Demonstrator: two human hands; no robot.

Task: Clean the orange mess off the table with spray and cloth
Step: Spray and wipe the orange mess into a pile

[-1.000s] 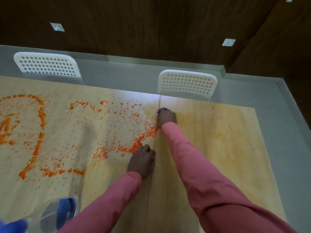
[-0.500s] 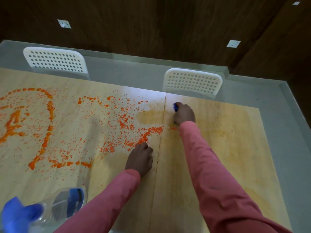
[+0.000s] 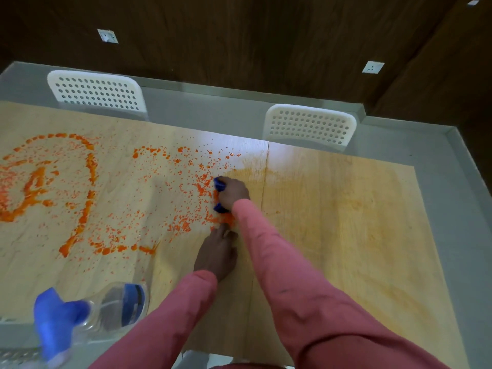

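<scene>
Orange mess (image 3: 87, 187) covers the left half of the wooden table (image 3: 346, 235) in lines and spatter. My right hand (image 3: 233, 192) grips a blue cloth (image 3: 220, 184) and presses it on the spatter's right edge, just left of the table's centre seam. Blue shows above and below the fist. Nearer to me, my left hand (image 3: 217, 253) rests on the table with its fingers curled under and nothing in it. A clear spray bottle (image 3: 117, 304) with a blue trigger head (image 3: 54, 318) stands at the near left edge.
The table's right half shows a faint orange smear (image 3: 354, 206). Two white perforated chairs (image 3: 97, 93) (image 3: 310, 126) stand at the far side, with a grey floor and a dark wood wall behind them.
My right hand has swept the cloth leftward and toward me, from right of the seam into the orange spatter. My left hand has stayed planted on the table.
</scene>
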